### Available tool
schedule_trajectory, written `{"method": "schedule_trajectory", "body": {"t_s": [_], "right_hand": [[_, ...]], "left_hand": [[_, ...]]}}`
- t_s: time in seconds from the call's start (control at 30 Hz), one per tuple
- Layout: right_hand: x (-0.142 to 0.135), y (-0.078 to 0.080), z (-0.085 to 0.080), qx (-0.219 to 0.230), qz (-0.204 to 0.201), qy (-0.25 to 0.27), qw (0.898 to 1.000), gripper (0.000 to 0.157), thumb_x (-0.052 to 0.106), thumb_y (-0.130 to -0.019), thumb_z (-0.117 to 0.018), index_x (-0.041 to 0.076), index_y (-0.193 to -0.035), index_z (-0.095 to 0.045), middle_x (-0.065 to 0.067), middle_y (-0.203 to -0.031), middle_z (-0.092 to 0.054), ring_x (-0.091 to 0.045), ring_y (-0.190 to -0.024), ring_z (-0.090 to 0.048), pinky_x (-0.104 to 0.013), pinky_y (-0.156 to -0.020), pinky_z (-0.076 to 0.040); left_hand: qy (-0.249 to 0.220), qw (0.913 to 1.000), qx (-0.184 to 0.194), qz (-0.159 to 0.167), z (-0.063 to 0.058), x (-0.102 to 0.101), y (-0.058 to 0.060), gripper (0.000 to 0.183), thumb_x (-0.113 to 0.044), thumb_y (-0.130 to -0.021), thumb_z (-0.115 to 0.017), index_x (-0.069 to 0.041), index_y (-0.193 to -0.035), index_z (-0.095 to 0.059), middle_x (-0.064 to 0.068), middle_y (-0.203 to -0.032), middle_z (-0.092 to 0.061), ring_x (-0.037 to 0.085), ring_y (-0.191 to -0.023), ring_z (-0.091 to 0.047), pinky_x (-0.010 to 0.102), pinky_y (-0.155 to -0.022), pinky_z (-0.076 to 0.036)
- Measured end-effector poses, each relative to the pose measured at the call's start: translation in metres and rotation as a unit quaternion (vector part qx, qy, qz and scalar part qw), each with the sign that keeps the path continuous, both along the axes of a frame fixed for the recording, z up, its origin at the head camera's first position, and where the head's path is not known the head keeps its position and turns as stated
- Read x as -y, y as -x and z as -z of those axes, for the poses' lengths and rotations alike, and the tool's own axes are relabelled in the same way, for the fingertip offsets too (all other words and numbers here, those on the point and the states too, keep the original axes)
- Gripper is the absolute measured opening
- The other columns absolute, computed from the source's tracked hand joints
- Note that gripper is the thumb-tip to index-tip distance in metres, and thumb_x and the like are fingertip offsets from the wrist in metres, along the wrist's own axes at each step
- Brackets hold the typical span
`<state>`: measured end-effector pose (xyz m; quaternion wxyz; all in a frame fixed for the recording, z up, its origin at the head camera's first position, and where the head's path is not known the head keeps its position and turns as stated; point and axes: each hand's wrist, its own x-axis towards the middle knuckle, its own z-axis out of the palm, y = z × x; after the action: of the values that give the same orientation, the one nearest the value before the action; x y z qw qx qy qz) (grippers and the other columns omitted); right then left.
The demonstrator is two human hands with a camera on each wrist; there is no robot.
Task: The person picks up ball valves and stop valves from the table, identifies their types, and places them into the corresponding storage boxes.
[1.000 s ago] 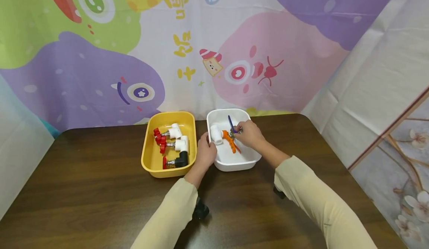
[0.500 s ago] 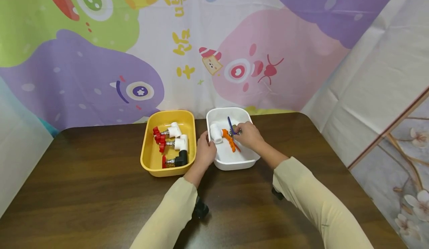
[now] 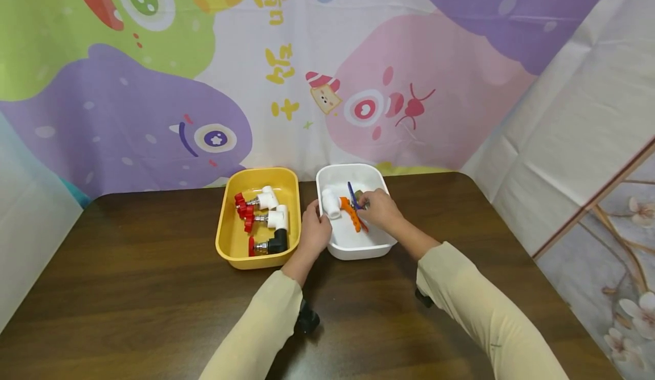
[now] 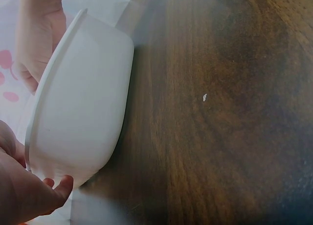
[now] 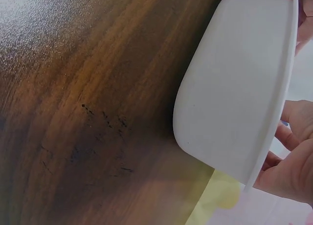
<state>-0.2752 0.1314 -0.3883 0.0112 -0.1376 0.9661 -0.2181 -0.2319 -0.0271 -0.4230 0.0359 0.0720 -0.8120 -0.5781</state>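
In the head view my left hand [image 3: 314,231] grips the left rim of a white plastic basin [image 3: 360,253]. The left wrist view has its thumb and fingers on either side of the basin wall [image 4: 83,93]. Inside the basin, my right hand [image 3: 381,208] pinches a small valve with a blue lever handle [image 3: 352,192]; the fingers cover most of its body. To the left of it lie an orange-handled piece [image 3: 351,214] and a white pipe fitting [image 3: 331,203]. A red strip [image 3: 364,227] shows beside the orange piece. In the right wrist view, the basin wall hides what my right hand [image 5: 293,161] holds.
A yellow basin [image 3: 230,259] stands left of the white one. It holds two white valves [image 3: 277,219] and a black valve [image 3: 278,242], all with red knobs. Both basins stand near the back edge of the wooden table [image 3: 153,289], before a printed cloth [image 3: 286,141].
My right hand and the blue-handled valve have shifted slightly lower in the white basin. My left hand keeps its grip on the rim.
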Motion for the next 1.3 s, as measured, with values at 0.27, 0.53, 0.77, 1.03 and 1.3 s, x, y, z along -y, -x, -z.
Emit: {"method": "schedule_trajectory", "body": {"t_s": [0.27,0.53,0.77,1.03,1.3], "right_hand": [[0.000,0.001,0.007,-0.008,-0.005,-0.006,1.000,0.015,0.013,-0.078,-0.067,0.002,-0.088,-0.069,-0.015,-0.088,-0.063,-0.025,-0.086,-0.052,-0.037,-0.080,-0.045],[0.000,0.000,0.011,0.000,0.001,0.003,1.000,0.013,0.011,-0.078,-0.067,0.003,-0.087,-0.069,-0.014,-0.088,-0.061,-0.025,-0.085,-0.051,-0.037,-0.080,-0.044],[-0.001,0.000,0.014,-0.007,0.000,-0.001,1.000,0.012,0.010,-0.077,-0.067,0.003,-0.086,-0.068,-0.014,-0.087,-0.061,-0.025,-0.085,-0.052,-0.037,-0.080,-0.045],[-0.001,-0.001,0.014,0.000,-0.001,-0.008,1.000,0.013,0.011,-0.078,-0.067,0.002,-0.088,-0.068,-0.014,-0.088,-0.060,-0.025,-0.086,-0.051,-0.037,-0.080,-0.045],[-0.001,-0.001,0.016,0.006,-0.002,-0.017,1.000,0.011,0.009,-0.078,-0.066,0.003,-0.087,-0.068,-0.014,-0.087,-0.059,-0.025,-0.085,-0.050,-0.036,-0.078,-0.043]], "left_hand": [[-0.004,1.0000,0.006,0.002,0.000,0.000,0.000,0.047,-0.006,-0.096,-0.038,0.006,-0.140,-0.031,0.025,-0.138,-0.042,0.031,-0.126,-0.044,0.044,-0.105,-0.039],[-0.007,0.9999,0.011,0.000,0.002,0.000,-0.001,0.047,-0.006,-0.096,-0.038,0.005,-0.141,-0.031,0.024,-0.139,-0.041,0.031,-0.126,-0.044,0.044,-0.105,-0.040],[-0.006,0.9999,0.013,0.003,0.002,-0.001,0.000,0.047,-0.008,-0.097,-0.038,0.005,-0.141,-0.030,0.024,-0.140,-0.040,0.030,-0.127,-0.043,0.044,-0.105,-0.039],[-0.009,0.9999,0.011,0.004,0.000,-0.001,0.000,0.047,-0.008,-0.097,-0.038,0.005,-0.141,-0.030,0.024,-0.140,-0.040,0.030,-0.127,-0.043,0.044,-0.105,-0.040],[-0.009,0.9999,0.008,0.004,0.000,0.000,-0.001,0.047,-0.007,-0.096,-0.038,0.005,-0.141,-0.030,0.024,-0.140,-0.040,0.030,-0.127,-0.043,0.044,-0.105,-0.040]]}}
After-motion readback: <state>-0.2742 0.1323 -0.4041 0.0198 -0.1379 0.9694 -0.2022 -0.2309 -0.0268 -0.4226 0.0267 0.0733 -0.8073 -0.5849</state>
